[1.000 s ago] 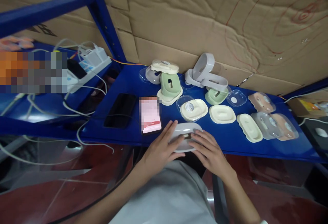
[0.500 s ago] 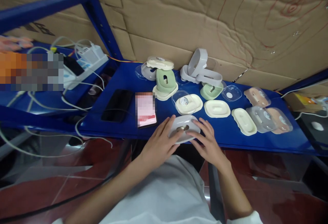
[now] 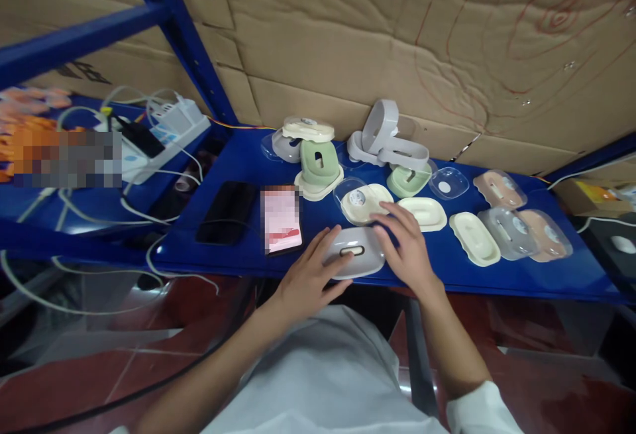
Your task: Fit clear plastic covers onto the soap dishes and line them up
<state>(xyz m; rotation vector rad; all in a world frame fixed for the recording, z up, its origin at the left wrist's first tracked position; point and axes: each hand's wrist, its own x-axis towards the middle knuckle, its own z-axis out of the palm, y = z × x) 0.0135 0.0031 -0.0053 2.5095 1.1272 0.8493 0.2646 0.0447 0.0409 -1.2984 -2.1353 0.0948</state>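
Observation:
A grey oval soap-dish part [image 3: 358,248] with a slot in its middle lies near the front edge of the blue shelf [image 3: 497,275]. My left hand [image 3: 311,276] rests on its left end, fingers spread over it. To its right, my right hand [image 3: 408,245] hovers with fingers apart, its fingertips reaching toward a cream dish under a clear lid [image 3: 365,201]. Neither hand grips anything.
Several cream, green, grey and pink dish parts and clear lids lie along the shelf, e.g. a cream tray [image 3: 474,238] and a grey stack [image 3: 385,139]. Two phones [image 3: 281,218] lie to the left, beside a power strip [image 3: 171,122] with cables. Cardboard lines the back.
My right hand has lifted off the grey part and moved up and back toward the cream dish. My left hand stays on the grey part, which now lies flat on the shelf.

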